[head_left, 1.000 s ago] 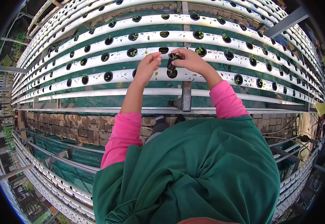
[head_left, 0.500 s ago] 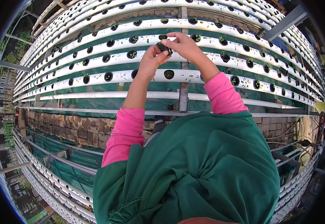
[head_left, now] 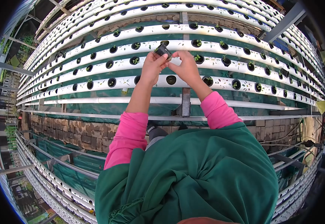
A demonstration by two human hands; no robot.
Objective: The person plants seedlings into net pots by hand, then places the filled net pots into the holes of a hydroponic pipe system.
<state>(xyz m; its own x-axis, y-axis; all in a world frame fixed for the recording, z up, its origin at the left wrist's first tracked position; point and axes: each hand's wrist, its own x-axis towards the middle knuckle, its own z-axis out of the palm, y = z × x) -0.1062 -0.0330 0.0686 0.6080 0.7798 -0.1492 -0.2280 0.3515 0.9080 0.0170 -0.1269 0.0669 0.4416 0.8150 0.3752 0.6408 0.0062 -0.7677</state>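
Note:
My left hand (head_left: pixel 153 68) is closed around a small black net pot (head_left: pixel 164 51), thumb across its side. The pot is tilted, and a bit of green seedling (head_left: pixel 156 49) shows at its upper left rim. My right hand (head_left: pixel 186 68) is closed too, its thumb and fingertips at the pot's lower right end. What lies right between those fingertips is too small to make out. Both hands are above the white pipes, over the second-nearest planted pipe (head_left: pixel 214 61). An open hole (head_left: pixel 171 79) in the nearest pipe is just below the hands.
Rows of white pipes (head_left: pixel 110 92) run across the view, with black pots of seedlings (head_left: pixel 208 80) in many holes. Loose leaf bits lie on them. Green sheeting (head_left: pixel 140 108) and a metal post (head_left: pixel 185 102) are below. A brick path (head_left: pixel 76 130) runs by my feet.
My right hand has moved from the pot's top to its lower end. The pot has turned in my left hand, its rim now to the upper left. The view has shifted slightly.

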